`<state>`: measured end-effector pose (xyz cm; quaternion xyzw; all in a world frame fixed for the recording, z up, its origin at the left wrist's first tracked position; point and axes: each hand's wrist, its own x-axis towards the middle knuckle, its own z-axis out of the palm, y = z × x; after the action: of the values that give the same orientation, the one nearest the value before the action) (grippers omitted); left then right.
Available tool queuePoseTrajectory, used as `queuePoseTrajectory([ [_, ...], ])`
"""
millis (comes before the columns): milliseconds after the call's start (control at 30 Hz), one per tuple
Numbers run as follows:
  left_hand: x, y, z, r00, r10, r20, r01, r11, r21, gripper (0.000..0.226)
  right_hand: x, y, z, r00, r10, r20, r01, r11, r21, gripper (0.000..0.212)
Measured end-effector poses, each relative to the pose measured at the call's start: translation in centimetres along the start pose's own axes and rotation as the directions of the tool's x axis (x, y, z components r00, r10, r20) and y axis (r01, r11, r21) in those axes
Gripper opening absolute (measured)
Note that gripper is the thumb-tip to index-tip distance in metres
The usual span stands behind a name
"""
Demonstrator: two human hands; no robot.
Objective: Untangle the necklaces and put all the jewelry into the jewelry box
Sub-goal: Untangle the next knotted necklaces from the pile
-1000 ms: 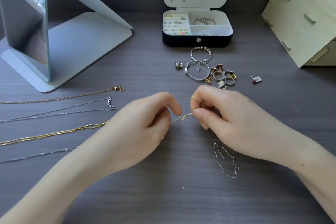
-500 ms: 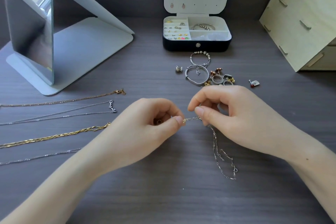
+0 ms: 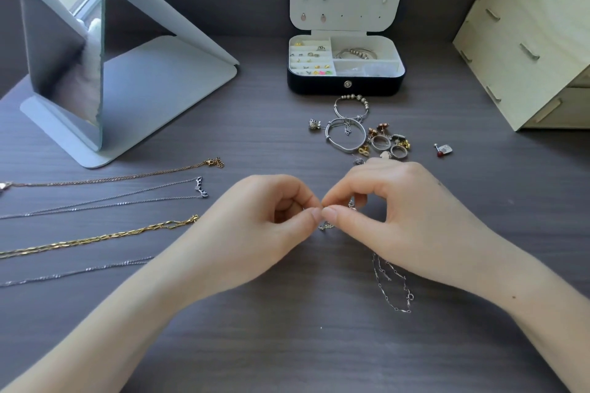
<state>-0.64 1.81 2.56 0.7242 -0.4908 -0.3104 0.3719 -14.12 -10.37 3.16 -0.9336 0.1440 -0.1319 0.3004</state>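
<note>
Well in front of the jewelry box (image 3: 346, 86): left hand (image 3: 255, 233) curled, thumb and forefinger clamped on the thin silver chain (image 3: 378, 274); right hand (image 3: 399, 217) arched, pinching likewise, perhaps at a knot; fingertips touching.

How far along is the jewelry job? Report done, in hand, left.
Done: four necklaces lie straightened at left; the jewelry box holds earrings and a bangle. In hand: left hand and right hand pinch a silver chain. Left: boxing necklaces, bangles and rings.
</note>
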Motion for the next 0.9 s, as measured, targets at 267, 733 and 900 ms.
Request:
queuePoseTrajectory([
  [267, -0.1, 0.2, 0.1, 0.999, -0.032, 0.039, 0.033, 0.999, -0.034, 0.010, 0.0, -0.6, -0.5, 0.993, 0.109, 0.049, -0.113, 0.989, 0.091, 0.012],
  [733, -0.2, 0.4, -0.4, 1.000, -0.006, 0.024, 0.008, 0.997, -0.080, 0.010, 0.4, -0.7, -0.8, 0.931, 0.328, 0.159, -0.364, 0.797, 0.483, 0.014],
  [900, -0.4, 0.5, -0.3, 0.995, 0.085, -0.050, -0.085, 0.996, 0.008, 0.004, 0.4, -0.9, -1.0, 0.927, 0.322, 0.190, -0.374, 0.774, 0.512, 0.018],
])
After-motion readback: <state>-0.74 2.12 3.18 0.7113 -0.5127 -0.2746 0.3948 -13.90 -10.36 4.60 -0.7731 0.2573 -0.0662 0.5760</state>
